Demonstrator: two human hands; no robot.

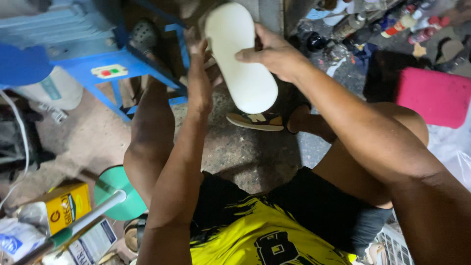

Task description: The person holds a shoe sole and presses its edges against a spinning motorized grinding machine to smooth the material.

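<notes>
A long white shoe sole (241, 59) is held up in front of me, its flat face turned toward the camera. My right hand (274, 53) grips its right edge with the thumb laid across the face. My left hand (197, 46) holds the left edge near the top, fingers partly hidden behind the sole. The sole's upper end sits against the dark underside of a blue-framed machine (122, 64). I am seated, with my bare knees spread below the sole.
A sandalled foot (257, 120) rests on the concrete floor under the sole. A pink cushion (434, 95) lies at right, with bottles and cans (407, 22) behind it. A green round stand with a white pole (114, 196), a yellow box (66, 206) and papers crowd the lower left.
</notes>
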